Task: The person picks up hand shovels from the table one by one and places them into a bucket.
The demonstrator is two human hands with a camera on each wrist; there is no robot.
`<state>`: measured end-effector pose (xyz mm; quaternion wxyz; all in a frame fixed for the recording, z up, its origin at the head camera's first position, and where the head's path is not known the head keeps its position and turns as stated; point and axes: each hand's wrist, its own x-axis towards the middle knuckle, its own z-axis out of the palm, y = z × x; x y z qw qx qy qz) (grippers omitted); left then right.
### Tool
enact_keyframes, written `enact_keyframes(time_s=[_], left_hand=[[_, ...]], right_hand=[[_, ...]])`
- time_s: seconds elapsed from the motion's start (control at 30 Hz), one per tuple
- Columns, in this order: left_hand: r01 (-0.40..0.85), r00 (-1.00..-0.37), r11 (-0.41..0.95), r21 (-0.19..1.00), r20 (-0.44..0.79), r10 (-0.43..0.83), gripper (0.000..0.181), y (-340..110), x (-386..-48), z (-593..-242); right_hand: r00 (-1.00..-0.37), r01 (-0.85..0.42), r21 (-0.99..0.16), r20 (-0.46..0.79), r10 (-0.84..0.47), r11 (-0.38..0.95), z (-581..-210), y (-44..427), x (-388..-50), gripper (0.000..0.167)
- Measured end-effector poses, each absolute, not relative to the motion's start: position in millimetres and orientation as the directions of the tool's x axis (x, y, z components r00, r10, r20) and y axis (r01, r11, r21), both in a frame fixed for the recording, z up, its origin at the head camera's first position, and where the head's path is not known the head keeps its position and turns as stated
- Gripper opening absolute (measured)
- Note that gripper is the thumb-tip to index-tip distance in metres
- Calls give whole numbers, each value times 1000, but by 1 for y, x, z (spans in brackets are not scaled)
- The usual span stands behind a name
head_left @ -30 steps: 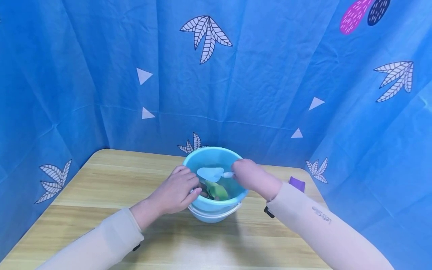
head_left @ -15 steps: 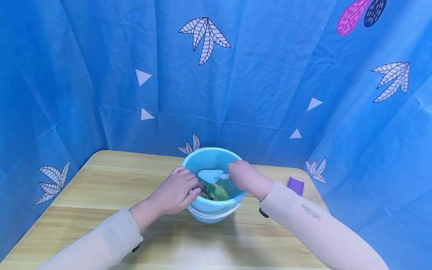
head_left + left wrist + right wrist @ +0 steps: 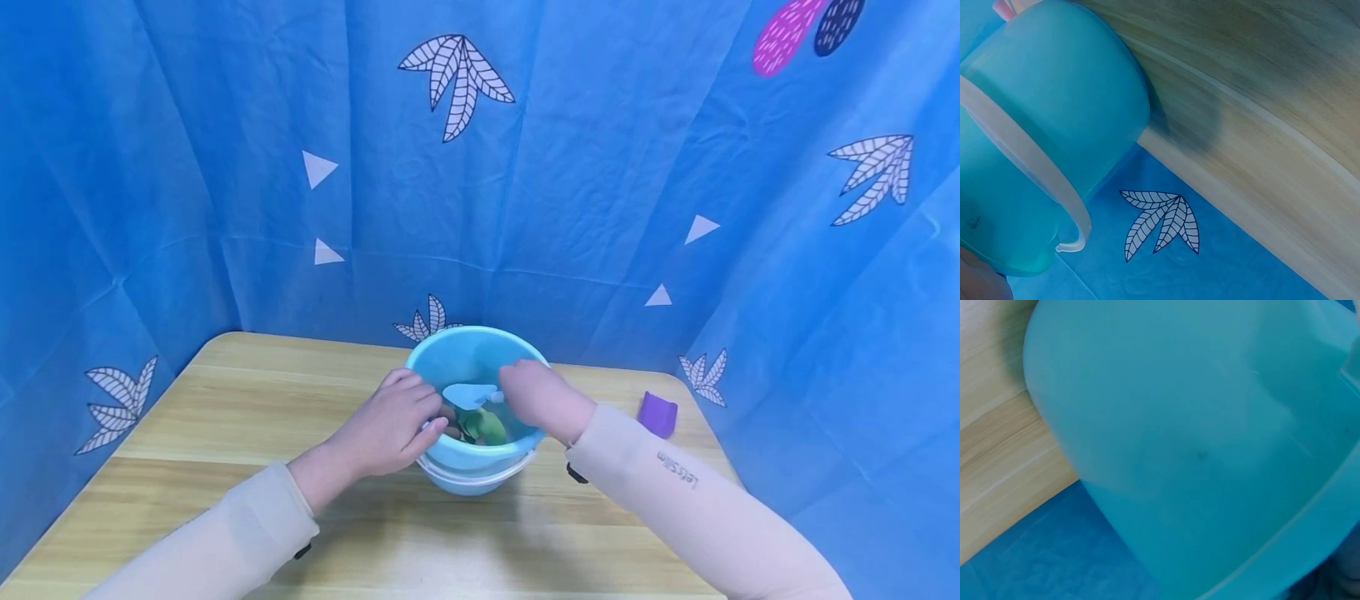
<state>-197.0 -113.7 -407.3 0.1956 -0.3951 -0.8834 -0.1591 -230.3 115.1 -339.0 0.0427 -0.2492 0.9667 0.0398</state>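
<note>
A light-blue bucket (image 3: 480,460) with a white handle stands upright on the table. My left hand (image 3: 393,421) holds its rim on the near left side, fingers over the edge. Inside the bucket, my right hand (image 3: 543,398) grips the handle of a pale-blue toy shovel (image 3: 468,396); the blade points left. Below the blade lies a green thing (image 3: 482,427), beside some brownish pieces half hidden by my left fingers. In the left wrist view the bucket's white handle (image 3: 1029,144) hangs against its wall. The right wrist view is mostly filled by the bucket wall (image 3: 1179,444).
A purple thing (image 3: 657,415) lies on the wooden table (image 3: 262,400) to the right of the bucket, close to the right edge. Behind the table hangs a blue curtain (image 3: 465,208) with leaf prints, also along both sides.
My right hand has moved a little left and down into the bucket, and the toy shovel's blade has sunk slightly with it. My left hand stays on the rim.
</note>
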Motion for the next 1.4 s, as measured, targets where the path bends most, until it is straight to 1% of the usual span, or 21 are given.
enact_keyframes(time_s=[0.17, 0.37, 0.57, 0.9, 1.03, 1.27, 1.4], left_hand=[[772, -596, 622, 131, 488, 637, 24, -113, -198, -408], [776, -594, 614, 144, 494, 634, 22, -113, -197, -406], [773, -601, 617, 150, 485, 636, 23, -113, -195, -405], [775, -593, 616, 142, 500, 631, 23, -113, -196, -405], [775, -593, 616, 141, 499, 632, 24, -113, -196, -405], [762, -606, 636, 121, 476, 637, 27, -113, -196, -404], [759, -611, 640, 119, 467, 639, 29, -113, -195, -404]], right_hand=[[-876, -477, 62, -114, -469, 877, -341, 114, -230, 12], [-875, -478, 72, -123, -468, 875, -341, 112, -229, 13], [-879, -470, 64, -129, -459, 881, -342, 110, -230, 14], [-883, -439, 60, -216, -417, 897, -349, 104, -237, 12], [-883, -432, 53, -226, -411, 900, -350, 104, -238, 11], [-881, -420, 25, -251, -401, 907, -351, 103, -240, 14], [-882, -410, 23, -266, -390, 912, -352, 102, -241, 12]])
